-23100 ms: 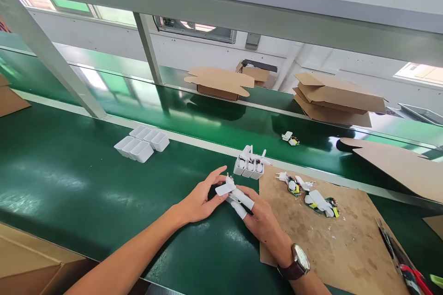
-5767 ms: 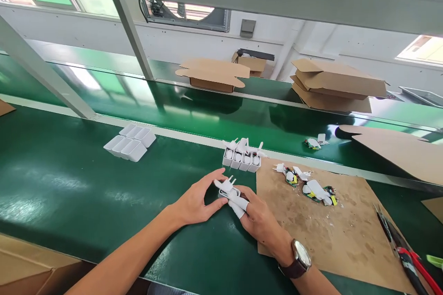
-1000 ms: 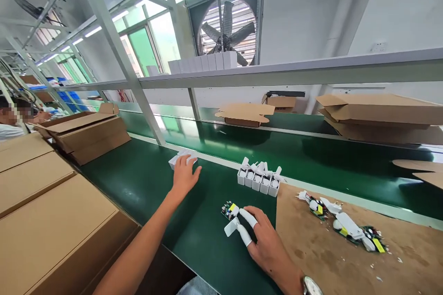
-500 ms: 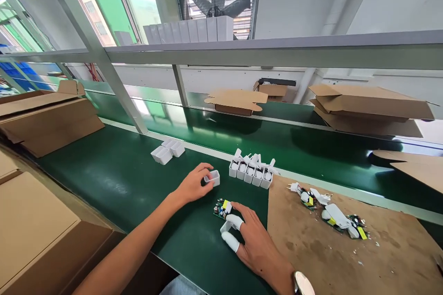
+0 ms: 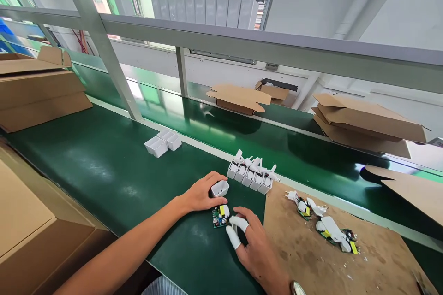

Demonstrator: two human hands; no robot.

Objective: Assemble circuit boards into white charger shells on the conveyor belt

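Observation:
My left hand (image 5: pixel 204 193) is closed around a small white plastic case (image 5: pixel 220 188), its open end facing me. Just below it lies a green circuit board (image 5: pixel 220 216) with a yellow-wrapped component, at the fingertips of my right hand (image 5: pixel 251 239). White covers sit on the thumb and a finger of that hand, which pinch a pale part at the board's edge; the fingers partly hide it. Behind my hands stands a row of several white cases (image 5: pixel 249 175) filled with parts, white pieces sticking up from them.
Several white cases (image 5: pixel 162 142) stand farther left on the green table. A brown board (image 5: pixel 297 258) at right bears circuit boards with white parts (image 5: pixel 332 230). Cardboard boxes (image 5: pixel 38 235) flank the left side. A metal rail (image 5: pixel 242 39) crosses above; flattened cartons (image 5: pixel 367 120) lie beyond.
My left hand has brought the white case down and right, close to the circuit board, and turned its open end toward me. The camera view has tilted and dropped a little.

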